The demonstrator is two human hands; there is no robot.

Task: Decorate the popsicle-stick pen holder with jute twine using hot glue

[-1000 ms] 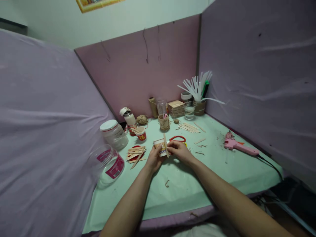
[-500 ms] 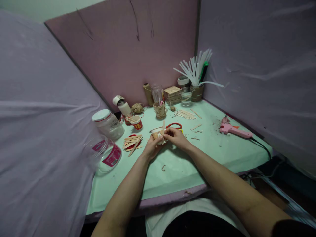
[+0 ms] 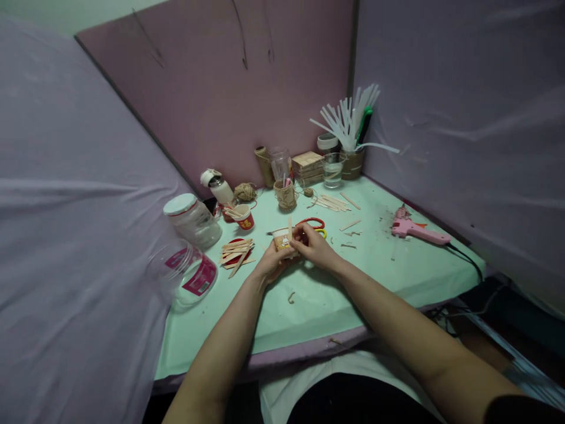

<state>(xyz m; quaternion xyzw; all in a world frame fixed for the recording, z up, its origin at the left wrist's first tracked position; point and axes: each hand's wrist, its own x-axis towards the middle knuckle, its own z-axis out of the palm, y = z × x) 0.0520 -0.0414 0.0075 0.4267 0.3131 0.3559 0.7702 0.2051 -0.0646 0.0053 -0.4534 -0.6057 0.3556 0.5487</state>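
Fingers of the right hand (image 3: 316,247) pinch a wooden craft stick (image 3: 290,226) upright against a rabbit-print paper cup (image 3: 279,240), clasped in the left hand's (image 3: 270,265) curled fingers at center frame.

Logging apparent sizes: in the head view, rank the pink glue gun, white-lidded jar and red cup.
1. White-lidded jar
2. Pink glue gun, about as wide but slimmer
3. Red cup

1. Lighting: dim, cool, source out of view; soft shadows under the forearms.
2. Corners: darker at lower right.
3. Distortion: wide-angle stretch toward the edges.
4. Detail: small items soft.
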